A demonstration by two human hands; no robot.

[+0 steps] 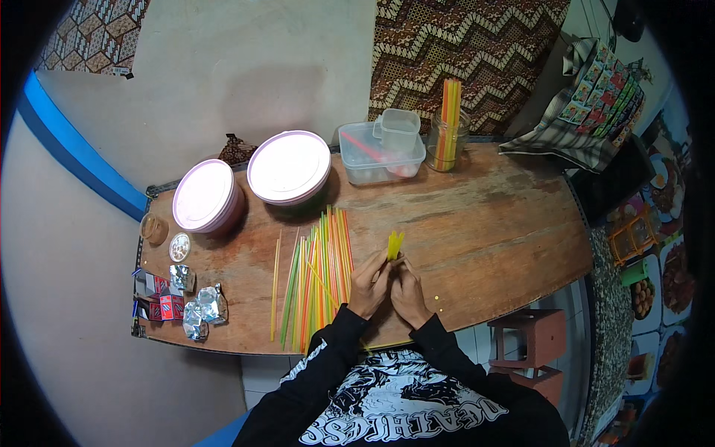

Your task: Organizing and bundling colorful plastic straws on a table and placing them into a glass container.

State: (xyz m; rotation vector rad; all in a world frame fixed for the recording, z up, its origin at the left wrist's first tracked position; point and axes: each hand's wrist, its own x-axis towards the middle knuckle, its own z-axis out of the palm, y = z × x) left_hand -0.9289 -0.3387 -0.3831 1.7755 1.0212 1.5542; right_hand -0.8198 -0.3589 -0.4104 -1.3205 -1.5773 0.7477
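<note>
Before my chest, my left hand (pixel 370 284) and my right hand (pixel 410 291) meet, their fingers closed around a few yellow drinking straws (pixel 395 245). The straws' upper ends stick up above my fingertips and fan slightly apart. My fingers hide their lower part, so their full length cannot be told. Close beside my left hand, a wide spread of loose straws (pixel 318 268) in green, yellow, orange and red lies on the wooden table (pixel 491 234). One yellow straw lies slantwise across that spread.
Two lidded tubs (pixel 289 167) stand at the back left. Behind my hands are a clear plastic box (pixel 380 162) and a glass jar (pixel 447 145) holding upright straws. Foil-wrapped bundles (pixel 212 304), small boxes (pixel 167 302) and a small jar (pixel 153 228) occupy the left end. Stools (pixel 530 341) stand right.
</note>
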